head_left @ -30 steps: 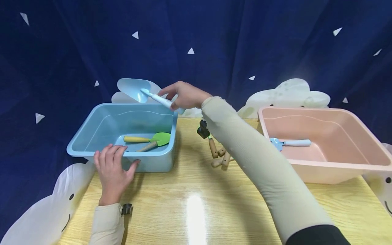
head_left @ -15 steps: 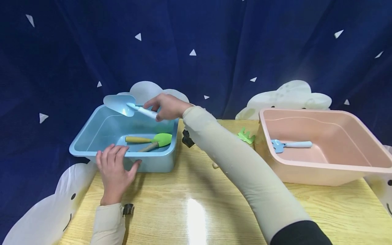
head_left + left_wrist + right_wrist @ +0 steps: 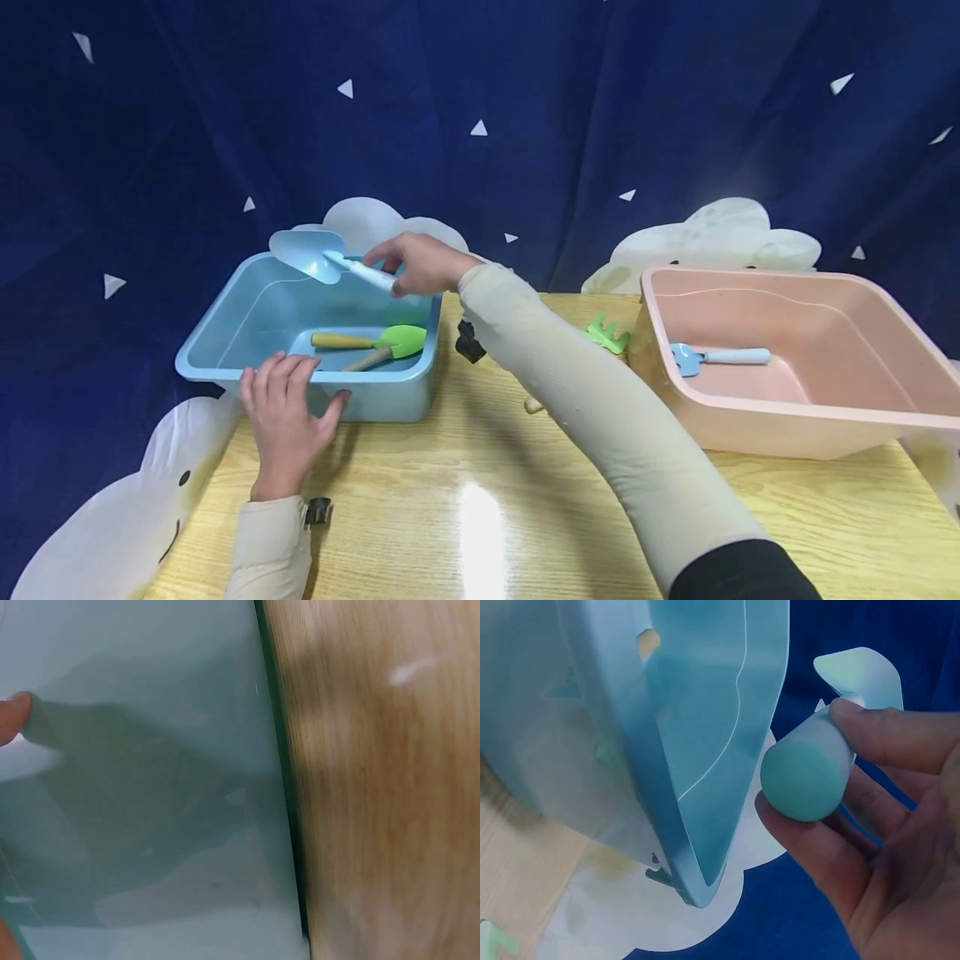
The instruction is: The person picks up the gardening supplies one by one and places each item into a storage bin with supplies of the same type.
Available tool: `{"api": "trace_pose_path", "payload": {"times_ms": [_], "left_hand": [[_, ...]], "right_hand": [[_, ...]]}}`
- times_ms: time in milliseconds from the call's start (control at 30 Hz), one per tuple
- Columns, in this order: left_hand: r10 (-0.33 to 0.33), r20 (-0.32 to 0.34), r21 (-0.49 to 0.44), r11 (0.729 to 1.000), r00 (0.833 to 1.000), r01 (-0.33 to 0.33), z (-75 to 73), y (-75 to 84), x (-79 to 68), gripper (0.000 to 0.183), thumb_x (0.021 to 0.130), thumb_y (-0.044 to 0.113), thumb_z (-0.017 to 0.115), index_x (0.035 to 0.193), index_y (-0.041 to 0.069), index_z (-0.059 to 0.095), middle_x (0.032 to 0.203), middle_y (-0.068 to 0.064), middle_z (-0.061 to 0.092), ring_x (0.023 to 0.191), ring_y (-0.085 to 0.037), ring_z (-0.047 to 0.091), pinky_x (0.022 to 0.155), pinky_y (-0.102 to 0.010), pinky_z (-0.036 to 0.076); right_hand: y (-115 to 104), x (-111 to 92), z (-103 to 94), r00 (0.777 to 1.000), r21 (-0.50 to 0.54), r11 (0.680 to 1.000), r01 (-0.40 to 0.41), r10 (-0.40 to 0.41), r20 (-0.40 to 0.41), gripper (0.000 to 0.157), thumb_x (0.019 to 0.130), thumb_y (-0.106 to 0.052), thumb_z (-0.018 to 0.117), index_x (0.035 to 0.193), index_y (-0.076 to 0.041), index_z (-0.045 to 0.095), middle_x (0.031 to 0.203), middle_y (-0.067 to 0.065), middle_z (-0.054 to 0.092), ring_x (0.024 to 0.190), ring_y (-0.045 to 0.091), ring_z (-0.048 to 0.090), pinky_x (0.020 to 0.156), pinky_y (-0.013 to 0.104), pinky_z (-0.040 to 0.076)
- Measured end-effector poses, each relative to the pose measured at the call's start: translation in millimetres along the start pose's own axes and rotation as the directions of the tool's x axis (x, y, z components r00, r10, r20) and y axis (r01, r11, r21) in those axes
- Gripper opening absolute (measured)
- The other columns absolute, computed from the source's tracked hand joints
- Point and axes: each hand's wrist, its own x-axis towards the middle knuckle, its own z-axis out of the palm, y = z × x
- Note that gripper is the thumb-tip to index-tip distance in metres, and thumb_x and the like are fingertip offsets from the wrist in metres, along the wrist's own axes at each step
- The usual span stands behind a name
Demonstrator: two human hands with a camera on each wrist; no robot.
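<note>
left hand (image 3: 291,425) gripped a blue plastic tub (image 3: 386,398), two handled tools (image 3: 345,342) inside. right hand (image 3: 427,263) clasped a pale-blue trowel (image 3: 313,253), not yet in.

Head view bright, fairly crisp; light seemingly from above. White glare streak on the near middle of the table (image 3: 405,508); soft shadow to the near left of the right sleeve (image 3: 600,396). Small highlight on the blue shovel (image 3: 303,252). Far curtain (image 3: 525,75) dark. Pink tub (image 3: 795,431) stretched toward right edge. Left wrist view dim, soft; shadow across the blue tub (image 3: 165,810). Right wrist view hazy, bluish, pale surfaces washed out.
</note>
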Motion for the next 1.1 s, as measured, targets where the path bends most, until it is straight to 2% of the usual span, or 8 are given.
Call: {"api": "trace_pose_path", "payload": {"times_ms": [300,400,567,733,1100], "left_hand": [[-0.003,-0.006,0.002,1.000,1.000,0.003,-0.3,1.5,0.1,0.057,0.073,0.036,0.074,0.117,0.002,0.062,0.117,-0.019,0.062,0.121,-0.040,0.047,0.118,-0.056,0.018],[-0.002,-0.020,-0.004,1.000,1.000,0.002,0.2,3.1,-1.0,0.056,0.073,0.036,0.074,0.116,0.002,0.063,0.116,-0.018,0.062,0.121,-0.040,0.048,0.118,-0.056,0.019],[-0.001,-0.017,-0.002,1.000,1.000,0.001,1.7,5.1,-2.0,0.057,0.072,0.037,0.074,0.116,0.003,0.063,0.115,-0.017,0.061,0.121,-0.040,0.048,0.117,-0.057,0.019],[-0.001,-0.008,-0.003,1.000,1.000,0.001,1.9,6.6,-0.4,0.057,0.073,0.036,0.074,0.117,0.003,0.062,0.115,-0.018,0.060,0.121,-0.040,0.047,0.118,-0.057,0.018],[-0.011,-0.002,-0.017,1.000,1.000,0.011,3.3,8.6,0.2,0.056,0.072,0.034,0.075,0.116,0.002,0.063,0.114,-0.018,0.061,0.122,-0.041,0.047,0.117,-0.057,0.018]], "right_hand": [[0.3,2.4,5.0,1.000,0.027,0.999,0.017,-0.017,-0.025,0.055,0.086,0.004,0.068,0.137,-0.016,0.060,0.120,0.010,0.070,0.104,0.017,0.063,0.082,0.025,0.052],[1.7,5.5,8.7,0.997,0.032,0.999,0.005,-0.003,-0.079,0.053,0.087,0.003,0.067,0.135,-0.019,0.062,0.121,0.009,0.070,0.109,0.019,0.062,0.085,0.026,0.051],[7.7,7.4,11.5,0.984,-0.023,0.999,-0.031,0.027,-0.176,0.047,0.089,-0.003,0.066,0.133,-0.020,0.064,0.127,0.007,0.067,0.121,0.020,0.060,0.099,0.031,0.048],[14.3,3.4,10.7,0.986,-0.053,0.998,-0.045,0.035,-0.164,0.044,0.092,-0.008,0.064,0.135,-0.018,0.062,0.134,0.007,0.064,0.128,0.020,0.056,0.108,0.035,0.045],[46.1,-13.6,-0.9,0.975,-0.095,0.993,-0.071,0.049,-0.218,0.039,0.093,-0.010,0.059,0.132,-0.011,0.063,0.132,0.010,0.064,0.125,0.025,0.055,0.108,0.039,0.043]]}}
